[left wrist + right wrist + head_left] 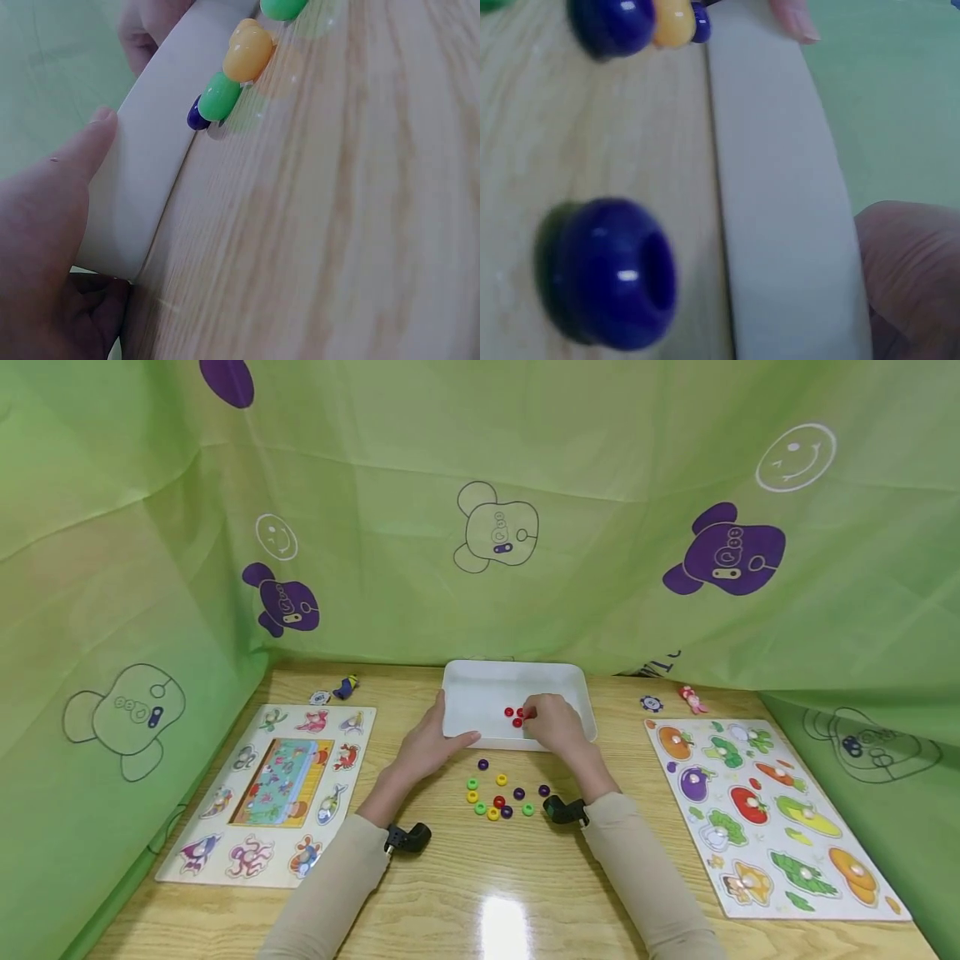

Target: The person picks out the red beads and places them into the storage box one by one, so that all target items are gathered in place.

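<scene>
A white tray (465, 742) stands at the back middle of the table, with several red beads (517, 722) inside. My left hand (426, 747) holds its front left corner, the thumb along the front wall and the fingers at the left side. Over the tray's right part is my right hand (553, 723), pinching a red bead (529, 713) just above the tray floor; its fingertips are partly hidden. On the table before the tray lie loose beads: purple (615, 274), yellow (501, 779), green (220, 96) and one red bead (499, 802).
To the left lies a sea-animal puzzle board (352, 720), to the right a vegetable puzzle board (813, 902). Behind them are a blue figurine (346, 687), a pink figurine (692, 699) and two round chips (652, 703). Green cloth (600, 610) encloses the table at the back and sides.
</scene>
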`<state>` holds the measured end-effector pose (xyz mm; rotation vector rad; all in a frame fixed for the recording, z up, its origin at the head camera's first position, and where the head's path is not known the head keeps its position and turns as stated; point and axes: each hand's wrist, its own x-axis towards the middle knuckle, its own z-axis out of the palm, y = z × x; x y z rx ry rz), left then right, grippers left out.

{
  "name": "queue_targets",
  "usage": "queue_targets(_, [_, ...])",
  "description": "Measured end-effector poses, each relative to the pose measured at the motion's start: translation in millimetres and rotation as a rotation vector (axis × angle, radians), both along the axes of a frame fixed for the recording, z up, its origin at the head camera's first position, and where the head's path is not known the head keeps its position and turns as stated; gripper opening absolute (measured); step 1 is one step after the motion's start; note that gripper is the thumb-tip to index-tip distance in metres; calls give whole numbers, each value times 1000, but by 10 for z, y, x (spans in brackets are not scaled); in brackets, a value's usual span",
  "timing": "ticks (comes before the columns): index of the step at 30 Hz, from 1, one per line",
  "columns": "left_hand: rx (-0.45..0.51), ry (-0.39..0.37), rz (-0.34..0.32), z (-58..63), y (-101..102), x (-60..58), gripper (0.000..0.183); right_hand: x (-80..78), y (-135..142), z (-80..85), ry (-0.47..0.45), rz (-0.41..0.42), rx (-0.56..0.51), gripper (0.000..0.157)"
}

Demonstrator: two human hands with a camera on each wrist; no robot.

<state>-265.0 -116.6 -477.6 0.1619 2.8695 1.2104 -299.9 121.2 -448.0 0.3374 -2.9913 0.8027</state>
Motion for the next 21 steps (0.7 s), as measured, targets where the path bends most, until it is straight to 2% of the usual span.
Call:
queue_targets(10, [5, -3, 6, -23, 36, -9, 111, 26, 55, 19, 7, 5, -12, 10])
queue_targets(17, [3, -1, -14, -27, 32, -9, 111, 179, 77, 218, 56, 82, -35, 17])
queue_targets(21, [2, -2, -1, -16, 21, -9, 110, 358, 34, 363, 65, 181, -40, 15])
